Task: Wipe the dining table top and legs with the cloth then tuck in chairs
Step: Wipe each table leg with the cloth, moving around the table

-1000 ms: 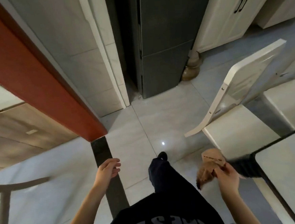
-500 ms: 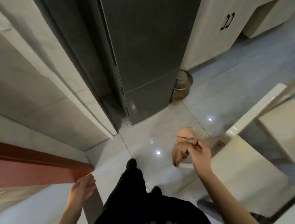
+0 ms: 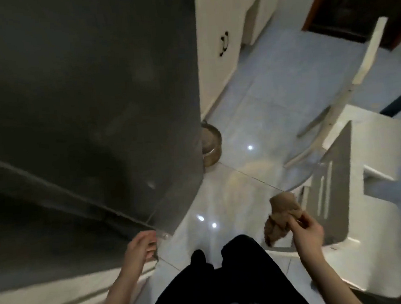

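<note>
- Tan-brown cloth (image 3: 280,214), bunched into a loose wad, hangs from my right hand (image 3: 308,233). It is up in the air in front of my right hip, over the near edge of the white chair (image 3: 381,142), and rests on nothing.
- My right hand pinches the wad near its top between thumb and curled fingers, and the rest droops below and to the left of the grip.
- I judge the cloth to be light, soft and limp. It will not keep a shape, so for wiping I would spread it flat under my palm instead of holding it by one corner. It cannot break, and a loose pinch could let it slip.
- My left hand (image 3: 139,251) holds nothing. Its fingers are loosely curled, and it hangs just beside the lower corner of the dark grey fridge (image 3: 82,101).
- The chair stands out on the pale tiled floor (image 3: 273,79) to my right, its slanted backrest rising toward the far side. It looks not yet tucked in.
- I cannot pick out the dining table for sure from here.
- Further off, a round metal pot (image 3: 210,146) sits on the floor against the fridge's far corner, with white cabinets (image 3: 216,54) behind it.
</note>
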Motion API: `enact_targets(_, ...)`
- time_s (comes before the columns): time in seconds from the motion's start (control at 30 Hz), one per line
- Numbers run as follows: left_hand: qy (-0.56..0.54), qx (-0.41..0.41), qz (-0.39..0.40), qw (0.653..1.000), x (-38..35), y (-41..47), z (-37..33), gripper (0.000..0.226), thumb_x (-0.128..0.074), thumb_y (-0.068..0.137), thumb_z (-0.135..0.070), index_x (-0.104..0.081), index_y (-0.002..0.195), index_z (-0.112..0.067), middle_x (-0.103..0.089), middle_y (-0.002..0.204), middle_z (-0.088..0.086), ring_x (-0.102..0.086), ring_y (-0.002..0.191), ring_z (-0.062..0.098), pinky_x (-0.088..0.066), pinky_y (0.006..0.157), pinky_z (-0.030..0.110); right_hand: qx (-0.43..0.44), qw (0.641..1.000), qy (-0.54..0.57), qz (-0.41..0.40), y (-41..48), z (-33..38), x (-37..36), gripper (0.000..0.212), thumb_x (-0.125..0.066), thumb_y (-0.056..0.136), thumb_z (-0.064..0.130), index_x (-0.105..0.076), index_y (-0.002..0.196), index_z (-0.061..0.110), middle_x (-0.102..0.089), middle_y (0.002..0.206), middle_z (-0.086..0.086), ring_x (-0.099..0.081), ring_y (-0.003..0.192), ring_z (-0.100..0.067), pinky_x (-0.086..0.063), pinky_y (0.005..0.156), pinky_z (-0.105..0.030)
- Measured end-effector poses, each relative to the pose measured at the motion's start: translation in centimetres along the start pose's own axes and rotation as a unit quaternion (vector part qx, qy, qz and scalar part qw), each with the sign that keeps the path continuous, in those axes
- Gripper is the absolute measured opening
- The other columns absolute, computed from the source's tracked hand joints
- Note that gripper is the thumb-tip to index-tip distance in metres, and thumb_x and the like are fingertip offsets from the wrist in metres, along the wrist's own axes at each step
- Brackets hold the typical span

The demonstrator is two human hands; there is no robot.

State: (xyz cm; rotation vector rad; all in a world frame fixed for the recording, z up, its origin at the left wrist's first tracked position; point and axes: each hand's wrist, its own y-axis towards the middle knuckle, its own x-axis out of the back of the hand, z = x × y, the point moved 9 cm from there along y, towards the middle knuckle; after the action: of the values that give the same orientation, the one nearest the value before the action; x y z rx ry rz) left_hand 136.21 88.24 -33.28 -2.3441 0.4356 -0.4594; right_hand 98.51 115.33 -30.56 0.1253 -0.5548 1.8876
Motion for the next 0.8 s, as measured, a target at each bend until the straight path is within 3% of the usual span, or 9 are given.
enact_targets(0.13,0.085,-0.026,0.099,0.991,-6.6,5.2,-6.9,0.019,-0.049,0.095,-0.006,-0.065,0.088,-0.012,-0.065,0.093,0.015,-0.06,0.084,0.026,-0.046,0.078,0.034,-0.032,0.996,0.028,-0.083,1.4,0.3,1.9,0.016,-0.062,0.085,-0.008,-0.069,0.093,0.003,-0.069,0.08,-0.008,-0.059,0.066,0.001,-0.046,0.061,-0.006)
enact_targets(0.23,0.125,-0.038,0.153,0.98,-12.4,8.6,-11.4,0.02,-0.048,0.095,-0.004,-0.065,0.086,-0.011,-0.064,0.09,0.015,-0.059,0.088,0.028,-0.046,0.083,0.037,-0.066,0.987,0.052,-0.136,3.2,0.0,3.0,0.015,-0.061,0.085,-0.008,-0.066,0.089,0.005,-0.067,0.075,-0.005,-0.06,0.07,-0.014,-0.045,0.06,-0.007)
enact_targets(0.37,0.146,-0.049,0.188,0.97,-19.6,13.4,-16.6,0.02,-0.047,0.095,-0.003,-0.064,0.086,-0.008,-0.064,0.086,0.013,-0.058,0.078,0.024,-0.048,0.065,0.026,-0.09,0.984,0.055,-0.143,8.4,0.1,3.5,0.016,-0.058,0.087,-0.005,-0.064,0.081,0.009,-0.066,0.072,-0.002,-0.057,0.077,-0.024,-0.043,0.063,-0.017)
enact_targets(0.43,0.158,-0.054,0.194,0.967,-22.7,16.0,-19.1,0.017,-0.046,0.096,-0.003,-0.063,0.093,-0.003,-0.063,0.087,0.015,-0.057,0.074,0.022,-0.05,0.055,0.019,-0.107,0.985,0.039,-0.126,11.5,1.0,3.0,0.007,-0.061,0.088,0.003,-0.065,0.087,0.009,-0.069,0.08,-0.007,-0.064,0.081,-0.027,-0.046,0.065,-0.015)
enact_targets(0.5,0.162,-0.055,0.193,0.966,-25.3,18.2,-21.7,0.017,-0.045,0.096,-0.003,-0.062,0.099,-0.001,-0.063,0.088,0.016,-0.057,0.073,0.022,-0.05,0.051,0.014,-0.106,0.983,0.057,-0.14,15.3,2.4,2.7,0.007,-0.063,0.084,-0.001,-0.067,0.086,0.005,-0.071,0.078,-0.011,-0.067,0.084,-0.034,-0.049,0.067,-0.023)
enact_targets(0.57,0.159,-0.046,0.182,0.969,-27.4,20.1,-24.2,0.017,-0.044,0.096,-0.002,-0.061,0.099,-0.001,-0.062,0.088,0.017,-0.057,0.072,0.022,-0.05,0.05,0.013,-0.103,0.981,0.06,-0.151,19.0,4.8,2.3,0.014,-0.061,0.082,-0.008,-0.064,0.08,0.005,-0.068,0.07,-0.008,-0.067,0.075,-0.028,-0.047,0.059,-0.019)
enact_targets(0.63,0.14,-0.028,0.176,0.974,-29.4,21.6,-26.7,0.017,-0.043,0.097,-0.002,-0.06,0.096,-0.002,-0.061,0.085,0.017,-0.055,0.071,0.024,-0.051,0.048,0.016,-0.086,0.983,0.073,-0.142,23.0,8.3,1.7,0.015,-0.058,0.082,-0.01,-0.063,0.078,0.004,-0.064,0.066,-0.005,-0.063,0.064,-0.009,-0.045,0.058,-0.018)
enact_targets(0.7,0.132,-0.001,0.166,0.977,-31.1,23.4,-28.6,0.018,-0.043,0.098,-0.005,-0.06,0.097,-0.003,-0.061,0.084,0.016,-0.056,0.072,0.026,-0.05,0.056,0.027,-0.073,0.987,0.081,-0.117,27.0,11.6,1.0,0.016,-0.056,0.083,-0.011,-0.062,0.077,0.002,-0.062,0.061,0.001,-0.058,0.058,-0.004,-0.044,0.057,-0.018)
enact_targets(0.8,0.147,0.0,0.146,0.978,-32.8,25.9,-31.3,0.018,-0.042,0.099,-0.008,-0.06,0.1,-0.005,-0.062,0.086,0.013,-0.057,0.072,0.026,-0.041,0.066,0.028,-0.064,0.99,0.087,-0.096,32.6,15.4,0.4,0.024,-0.053,0.083,-0.014,-0.059,0.073,0.007,-0.06,0.053,0.008,-0.055,0.051,0.004,-0.042,0.053,-0.01)
